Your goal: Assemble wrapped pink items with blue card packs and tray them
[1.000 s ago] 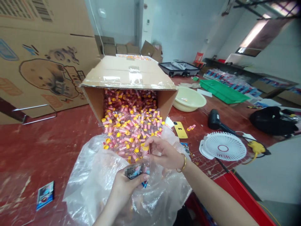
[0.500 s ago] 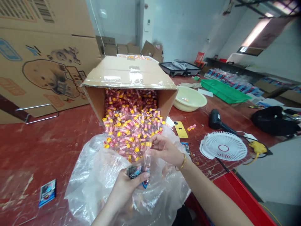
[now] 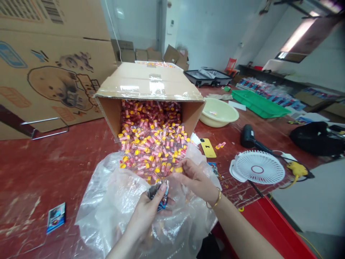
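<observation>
Bare forearms, no sleeves; gold bangle (image 3: 215,201) on right wrist.

A worn red counter (image 3: 54,169) fills the room. Behind it stand pale blue-grey walls (image 3: 210,32). To the right of the counter, a high window (image 3: 296,36) gives daylight, and grey floor (image 3: 309,205) shows below.

The room is lit brightly and evenly by daylight, which is let in through a window (image 3: 296,39) at the upper right; this opening is overexposed. White glare is seen on the tape of the cardboard box (image 3: 148,86) and on the folds of the plastic bag (image 3: 107,201). Shadows are soft and weak. Straight lines are bent near the edges by the wide lens, and the corners are slightly blurred. The centre is rendered sharply.
</observation>
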A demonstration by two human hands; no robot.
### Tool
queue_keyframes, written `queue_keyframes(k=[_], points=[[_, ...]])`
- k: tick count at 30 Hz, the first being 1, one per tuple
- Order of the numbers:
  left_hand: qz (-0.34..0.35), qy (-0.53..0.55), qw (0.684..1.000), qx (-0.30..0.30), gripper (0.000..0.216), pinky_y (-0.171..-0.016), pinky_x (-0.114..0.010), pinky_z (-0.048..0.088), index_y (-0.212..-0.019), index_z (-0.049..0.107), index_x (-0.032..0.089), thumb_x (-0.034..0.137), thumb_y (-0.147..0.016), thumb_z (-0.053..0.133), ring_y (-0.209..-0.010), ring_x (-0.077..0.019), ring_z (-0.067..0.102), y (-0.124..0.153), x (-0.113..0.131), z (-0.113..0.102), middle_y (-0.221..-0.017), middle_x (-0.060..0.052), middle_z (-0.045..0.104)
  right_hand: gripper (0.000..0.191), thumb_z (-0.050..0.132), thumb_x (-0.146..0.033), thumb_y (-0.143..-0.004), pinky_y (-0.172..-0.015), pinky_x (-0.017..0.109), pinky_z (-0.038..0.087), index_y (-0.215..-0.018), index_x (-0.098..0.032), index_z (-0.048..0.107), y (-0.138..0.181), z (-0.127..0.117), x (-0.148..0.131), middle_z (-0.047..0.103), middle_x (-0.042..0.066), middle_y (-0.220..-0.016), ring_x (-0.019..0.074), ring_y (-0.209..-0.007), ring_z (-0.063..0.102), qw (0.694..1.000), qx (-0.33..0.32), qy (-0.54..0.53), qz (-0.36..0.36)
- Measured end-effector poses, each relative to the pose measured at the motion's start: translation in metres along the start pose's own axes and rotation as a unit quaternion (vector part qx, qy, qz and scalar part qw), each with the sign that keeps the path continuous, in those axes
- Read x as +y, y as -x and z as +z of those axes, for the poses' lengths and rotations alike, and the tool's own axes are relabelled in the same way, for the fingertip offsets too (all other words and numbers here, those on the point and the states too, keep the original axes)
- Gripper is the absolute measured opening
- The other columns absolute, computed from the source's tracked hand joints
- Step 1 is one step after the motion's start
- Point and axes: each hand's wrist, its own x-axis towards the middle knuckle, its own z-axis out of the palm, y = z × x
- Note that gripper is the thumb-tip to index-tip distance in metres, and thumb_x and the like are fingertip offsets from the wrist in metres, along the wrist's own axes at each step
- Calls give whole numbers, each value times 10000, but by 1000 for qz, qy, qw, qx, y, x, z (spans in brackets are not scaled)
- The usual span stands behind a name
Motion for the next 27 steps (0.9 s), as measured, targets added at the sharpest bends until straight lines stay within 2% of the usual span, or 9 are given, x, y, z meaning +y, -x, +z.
queue_keyframes(k=[3, 5, 10, 12, 17, 19, 21, 24, 27], points=[[18, -16, 1000, -6, 398, -532, -314, 558, -854, 669, 141, 526, -751, 670, -702, -241, 647, 1, 0, 3, -701, -44, 647, 403, 778, -396, -676, -534, 223, 416, -837, -207, 461, -1, 8, 4, 511, -46, -716, 87, -592, 481, 997, -47, -15, 52], [14, -23, 1000, -11, 422, -514, -305, 550, -866, 669, 138, 547, -764, 644, -680, -237, 641, 1, -1, 2, -688, -52, 656, 401, 774, -397, -677, -527, 224, 423, -822, -205, 453, -2, 10, 7, 532, -42, -712, 94, -597, 505, 996, -54, -23, 64], [-9, -25, 1000, -14, 451, -496, -307, 544, -862, 668, 136, 575, -766, 624, -642, -238, 635, 3, 0, -4, -651, -58, 656, 317, 728, -398, -730, -475, 198, 384, -809, -206, 489, -1, 4, 4, 496, -57, -648, 74, -540, 456, 999, 22, -10, 33], [-3, -16, 1000, -15, 453, -496, -309, 544, -869, 668, 145, 582, -756, 630, -660, -242, 634, 4, 0, -3, -655, -49, 647, 290, 715, -398, -747, -435, 188, 343, -839, -210, 514, 1, 1, 1, 486, -71, -601, 60, -479, 413, 999, 25, -15, 40], [20, -8, 999, -48, 494, -449, -278, 507, -859, 680, 155, 627, -775, 563, -691, -239, 628, 7, -1, 4, -766, -81, 666, 335, 734, -436, -711, -365, 181, 267, -879, -185, 589, 4, 3, 2, 528, -76, -510, 45, -378, 378, 979, -125, -34, 155], [19, -26, 998, -63, 513, -460, -288, 515, -833, 688, 145, 637, -771, 558, -627, -226, 615, 8, -2, 3, -698, -75, 654, 337, 723, -461, -713, -344, 180, 234, -828, -169, 601, 4, 6, 6, 480, -88, -444, 42, -343, 343, 976, -125, -26, 175], [37, -53, 996, -56, 500, -469, -289, 525, -850, 694, 135, 616, -731, 628, -574, -203, 587, 7, -3, -1, -636, -52, 632, 319, 715, -456, -720, -345, 182, 228, -790, -166, 601, 5, 7, 9, 431, -99, -414, 42, -339, 330, 983, -91, 5, 162], [66, -93, 993, -34, 451, -464, -247, 509, -941, 693, 133, 492, -674, 756, -578, -169, 559, 6, -1, -8, -667, -28, 639, 272, 716, -412, -721, -378, 188, 261, -719, -174, 586, 6, 8, 9, 478, -73, -513, 44, -399, 364, 988, -63, 74, 117], [39, -74, 996, -40, 344, -540, -236, 519, -902, 699, 142, 376, -668, 794, -621, -151, 564, 7, 2, -9, -681, -9, 643, 274, 689, -414, -751, -450, 203, 319, -707, -176, 559, 7, 7, 3, 514, -39, -620, 67, -505, 409, 989, -50, 117, 80]])
